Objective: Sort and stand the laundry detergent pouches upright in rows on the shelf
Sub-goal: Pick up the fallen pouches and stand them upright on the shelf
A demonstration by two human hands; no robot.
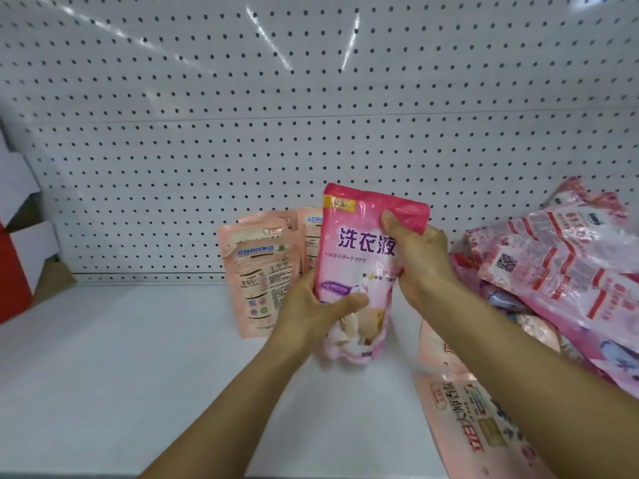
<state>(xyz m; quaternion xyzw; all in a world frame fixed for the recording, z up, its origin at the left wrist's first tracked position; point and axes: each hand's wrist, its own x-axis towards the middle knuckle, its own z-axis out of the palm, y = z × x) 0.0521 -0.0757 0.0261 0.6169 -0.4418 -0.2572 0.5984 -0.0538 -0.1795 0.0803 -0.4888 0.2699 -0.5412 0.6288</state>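
Gripped upright in both hands over the white shelf: pink pouch reading "NEW" and "洗衣液", left hand low, right hand near its top; peach pouches behind, standing against pegboard

The flat white shelf board runs back to a white perforated metal panel. At the back, near the middle, two pale peach printed pouches stand upright against the panel. On the right, a loose heap of pink printed pouches lies flat and overlapping. A pale peach pouch lies flat at the front right.
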